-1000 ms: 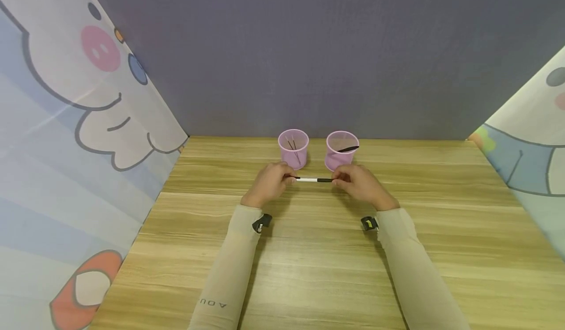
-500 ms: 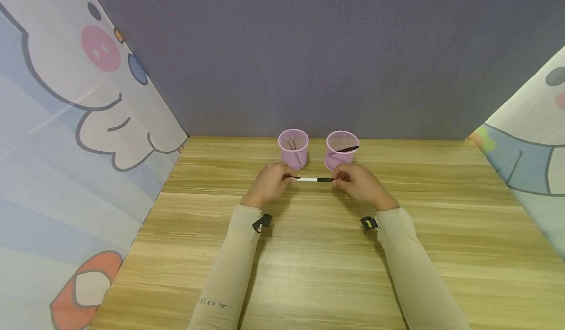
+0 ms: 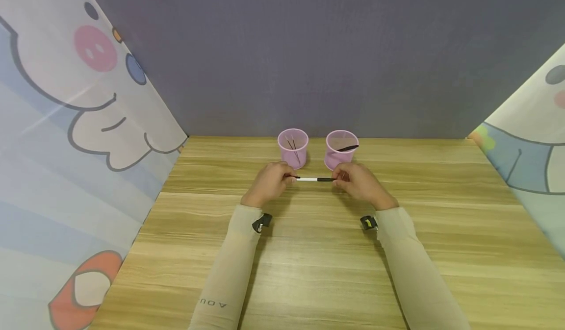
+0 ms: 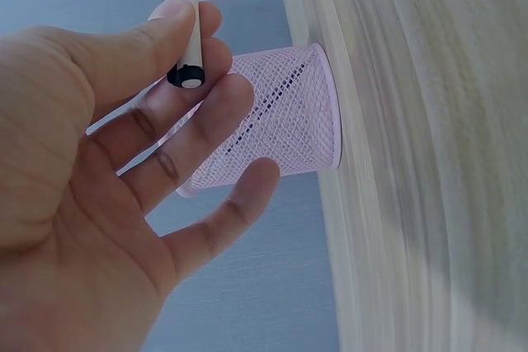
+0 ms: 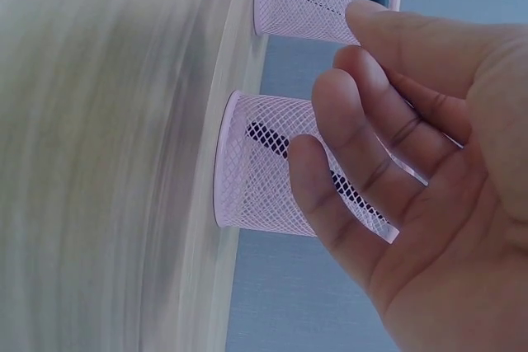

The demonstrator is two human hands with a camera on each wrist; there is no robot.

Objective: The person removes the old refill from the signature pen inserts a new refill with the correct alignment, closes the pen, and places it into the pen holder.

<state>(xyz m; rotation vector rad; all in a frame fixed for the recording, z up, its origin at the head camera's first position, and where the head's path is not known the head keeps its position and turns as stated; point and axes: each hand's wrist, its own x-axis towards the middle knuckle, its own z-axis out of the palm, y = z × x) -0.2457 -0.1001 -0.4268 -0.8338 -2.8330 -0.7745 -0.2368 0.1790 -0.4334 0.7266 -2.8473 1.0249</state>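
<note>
a slim pen (image 3: 309, 179), white along one part and black along the other, is held level between the two hands, above the wooden table (image 3: 318, 261). its white part is pinched near the end by the thumb and fingertips of the left hand (image 3: 270, 183); its black end is pinched by the fingertips of the right hand (image 3: 359, 184). the grip is thus narrow on both sides, and the middle of the pen is left uncovered between them.

just beyond the left grip, a pink mesh cup (image 3: 289, 160) is seen with thin dark sticks (image 3: 290, 144) in it; just beyond the right grip, a second mesh cup (image 3: 339, 159) is seen with a thicker black strip (image 3: 347, 148) leaned over its rim.

in the left wrist view, a round black pen end with a pale centre is shown jutting past the thumb, which is hidden in the head view. in the right wrist view, only dark pen is shown, its tip covered by the thumb, while the black strip's slant is revealed through the mesh.
</note>
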